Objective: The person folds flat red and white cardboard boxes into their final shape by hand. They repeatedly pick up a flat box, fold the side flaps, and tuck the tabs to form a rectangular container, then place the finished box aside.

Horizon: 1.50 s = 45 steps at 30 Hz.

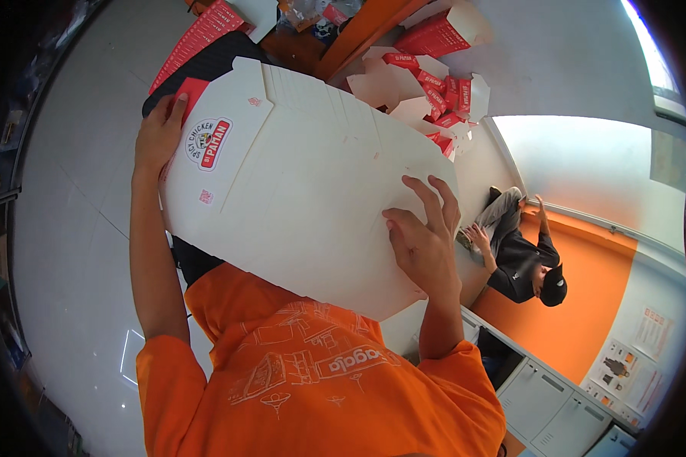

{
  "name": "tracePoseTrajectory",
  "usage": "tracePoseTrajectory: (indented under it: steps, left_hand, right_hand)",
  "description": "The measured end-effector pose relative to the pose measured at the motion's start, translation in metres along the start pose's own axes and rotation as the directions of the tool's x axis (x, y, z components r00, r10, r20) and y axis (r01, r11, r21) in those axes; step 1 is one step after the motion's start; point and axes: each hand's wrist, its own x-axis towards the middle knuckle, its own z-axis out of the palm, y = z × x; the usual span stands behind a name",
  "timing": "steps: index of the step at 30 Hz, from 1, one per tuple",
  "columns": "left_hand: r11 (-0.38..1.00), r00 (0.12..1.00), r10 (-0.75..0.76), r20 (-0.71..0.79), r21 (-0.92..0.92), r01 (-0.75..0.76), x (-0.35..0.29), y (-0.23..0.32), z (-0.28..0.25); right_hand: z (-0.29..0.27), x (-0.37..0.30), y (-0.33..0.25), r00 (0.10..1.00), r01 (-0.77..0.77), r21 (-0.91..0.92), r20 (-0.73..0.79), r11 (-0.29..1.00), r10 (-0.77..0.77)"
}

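Observation:
A fanned stack of flat white cardboard box blanks (pixel 320 183) lies slanted across my lap. A printed round logo and a red strip show near its left end. My left hand (pixel 158 137) is closed on that left edge, fingers over the red strip and the thumb hidden. Over the right part of the stack, my right hand (pixel 428 236) has its fingers bent and apart, the tips at the top sheet. Its thumb and forefinger are close together, with nothing visible held between them. Under the stack's far left corner is a black padded surface (pixel 206 65).
A heap of folded red and white boxes (pixel 434 95) lies beyond the stack to the right. More red printed cardboard (pixel 198 42) is at the far left, beside an orange beam (pixel 366 34). Another person (pixel 522 251) sits at right by an orange wall, above grey lockers (pixel 537 400).

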Motion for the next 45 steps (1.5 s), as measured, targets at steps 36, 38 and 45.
tracePoseTrajectory:
  steps: [36, 38, 45]
  left_hand:
    - [0.996, 0.998, -0.057, 0.037, 0.069, 0.054, -0.005, 0.007, -0.002]
    - [0.996, 0.997, -0.062, 0.037, 0.074, 0.059, -0.004, 0.006, -0.001]
    - [0.995, 0.997, -0.068, 0.039, 0.073, 0.065, -0.004, 0.004, 0.0]
  right_hand:
    - [0.008, 0.056, -0.022, 0.966, 0.197, 0.006, 0.168, 0.98, -0.195]
    - [0.007, 0.057, -0.021, 0.956, 0.216, 0.004, 0.2, 0.976, -0.213]
    - [0.013, 0.069, -0.019, 0.938, 0.263, 0.092, 0.209, 0.96, -0.277]
